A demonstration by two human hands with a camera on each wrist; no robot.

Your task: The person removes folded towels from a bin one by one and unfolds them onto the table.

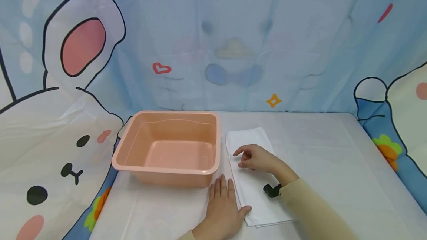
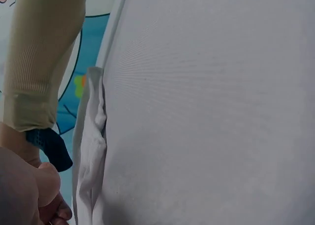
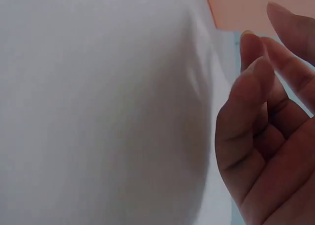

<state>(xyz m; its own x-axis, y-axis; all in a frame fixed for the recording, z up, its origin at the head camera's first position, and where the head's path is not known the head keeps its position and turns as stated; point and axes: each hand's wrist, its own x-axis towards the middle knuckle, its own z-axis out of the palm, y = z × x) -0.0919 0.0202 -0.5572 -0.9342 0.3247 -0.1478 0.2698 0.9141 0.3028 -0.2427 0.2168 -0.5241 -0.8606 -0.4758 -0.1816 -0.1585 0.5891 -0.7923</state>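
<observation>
A folded white towel point(image 1: 250, 199) lies lengthwise on the table, its layered edge visible in the left wrist view. Over its middle hovers my right hand point(image 1: 258, 158), fingers loosely bent and nothing between them; the right wrist view shows the fingertips above the white cloth. My left hand point(image 1: 221, 210) lies palm down on the table with fingers straight, just left of the towel. Its thumb reaches the towel's left edge; whether it presses the cloth I cannot tell. A pink plastic basin point(image 1: 163, 170) stands beyond the left fingertips, with nothing visible inside.
A white cloth covers the table point(image 1: 333, 166). Behind it hangs a light blue printed curtain point(image 1: 300, 29), with cartoon-printed fabric point(image 1: 40, 136) along the left side and more on the right. A small black device point(image 1: 271, 190) sits at the right wrist, by the beige sleeve point(image 1: 313, 206).
</observation>
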